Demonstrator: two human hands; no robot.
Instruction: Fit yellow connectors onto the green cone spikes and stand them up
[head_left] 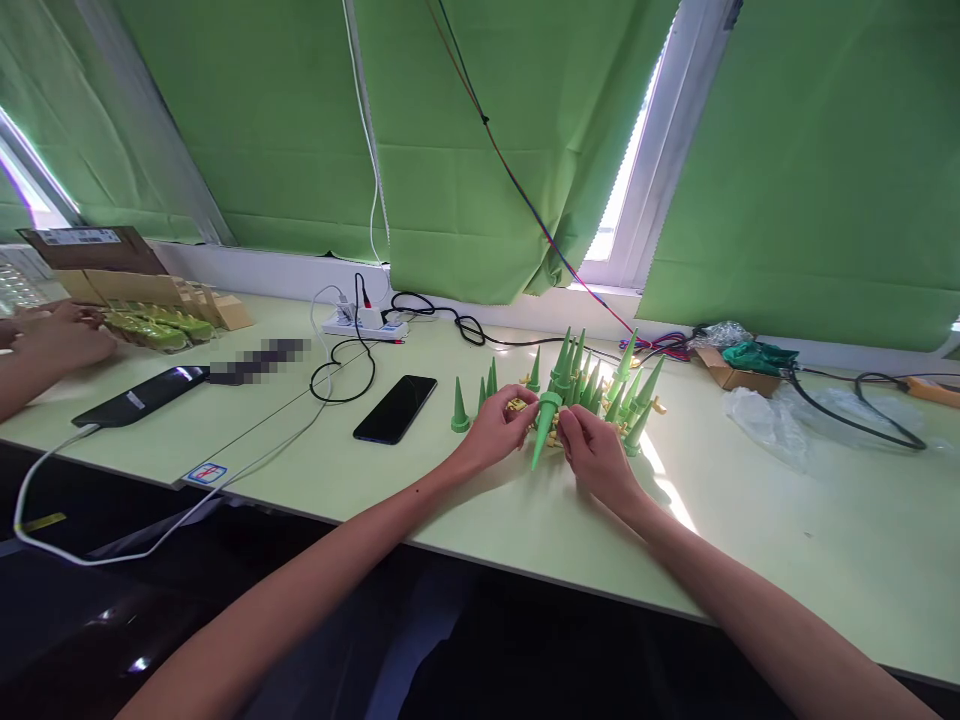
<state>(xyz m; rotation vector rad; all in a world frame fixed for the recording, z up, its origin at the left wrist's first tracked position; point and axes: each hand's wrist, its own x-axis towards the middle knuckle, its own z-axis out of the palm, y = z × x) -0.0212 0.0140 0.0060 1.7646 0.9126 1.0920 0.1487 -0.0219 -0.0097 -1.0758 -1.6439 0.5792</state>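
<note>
A green plastic cone (544,424) with a ribbed collar is held tip down toward me, just above the table. My left hand (501,428) pinches it near the collar from the left. My right hand (598,458) is closed in a pinch on the cone's other side; what its fingertips grip is too small to make out. Small yellow pieces (516,405) show by my left fingers, and more lie around the hands. Behind them many similar green cones (576,365) stand upright or lean in a cluster. Another cone (460,410) stands upright to the left.
A black phone (395,409) lies left of my hands. Farther left are a dark device (142,396) on a white cable, a power strip (365,323), and another person's hand (67,338) by packed green items (157,328). Plastic bags (765,425) and a small box (733,372) sit right.
</note>
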